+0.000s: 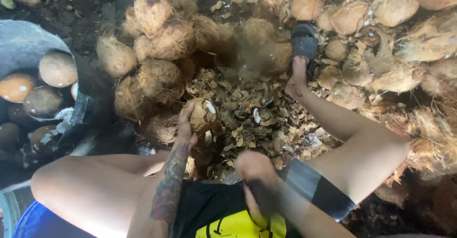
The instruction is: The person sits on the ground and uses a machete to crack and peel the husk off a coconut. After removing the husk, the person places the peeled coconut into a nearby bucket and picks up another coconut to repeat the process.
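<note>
My left hand [185, 126] grips a husked brown coconut [202, 115] with a white chipped patch, held low over a heap of shell chips [247, 119]. My right hand [254, 167] is blurred, close to my body, closed around a dark tool handle [262, 195] that I cannot make out clearly. My left forearm carries a tattoo. My knees spread to either side of the chip heap, and my right foot in a dark sandal [303, 42] rests among the husks.
A pile of fibrous unpeeled coconuts [157, 42] lies ahead and to the right [395, 38]. At left a grey tub [24, 42] holds several peeled coconuts. A blue container rim [28, 221] shows at bottom left.
</note>
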